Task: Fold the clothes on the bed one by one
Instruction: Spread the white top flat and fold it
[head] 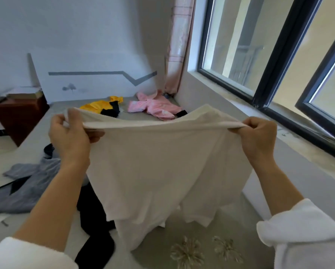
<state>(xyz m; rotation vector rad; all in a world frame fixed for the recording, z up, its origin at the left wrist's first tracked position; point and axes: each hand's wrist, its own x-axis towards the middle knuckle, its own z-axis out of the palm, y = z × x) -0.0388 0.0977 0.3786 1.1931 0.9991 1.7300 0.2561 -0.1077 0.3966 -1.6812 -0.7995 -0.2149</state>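
Note:
A white T-shirt (158,167) hangs stretched in the air above the bed (182,235). My left hand (69,136) grips its upper edge at the left, and my right hand (257,136) grips the same edge at the right. The shirt's lower part droops down to the bed sheet. On the bed lie a grey garment (25,189) at the left, a black garment (92,220) partly under the shirt, a yellow and black garment (102,105) and a pink garment (155,107) at the far end.
A window (259,55) with a dark frame and a grey sill (298,140) runs along the right. A brown bedside table (19,117) stands at the far left. A pink curtain (178,43) hangs in the corner. White wall is behind the bed.

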